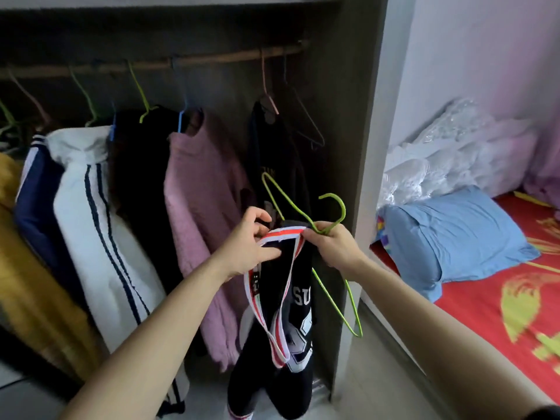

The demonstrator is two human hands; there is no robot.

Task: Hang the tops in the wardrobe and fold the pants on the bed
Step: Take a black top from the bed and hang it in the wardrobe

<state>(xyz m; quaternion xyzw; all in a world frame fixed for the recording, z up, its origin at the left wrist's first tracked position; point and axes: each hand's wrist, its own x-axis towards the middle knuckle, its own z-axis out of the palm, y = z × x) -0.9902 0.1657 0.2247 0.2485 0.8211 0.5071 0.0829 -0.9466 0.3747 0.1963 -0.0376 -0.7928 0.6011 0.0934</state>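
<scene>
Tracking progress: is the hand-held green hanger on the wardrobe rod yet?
Not hung. The right hand grips the green hanger far below the rod, hook free; the left hand pinches the black top at its collar.

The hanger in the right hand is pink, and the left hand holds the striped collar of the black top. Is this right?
No. The head view shows the hanger in the right hand is green, not pink. The left hand does hold the striped collar of the black top.

Bare left hand [242,248] and right hand [336,247]; dark right sleeve edge [545,413]
</scene>
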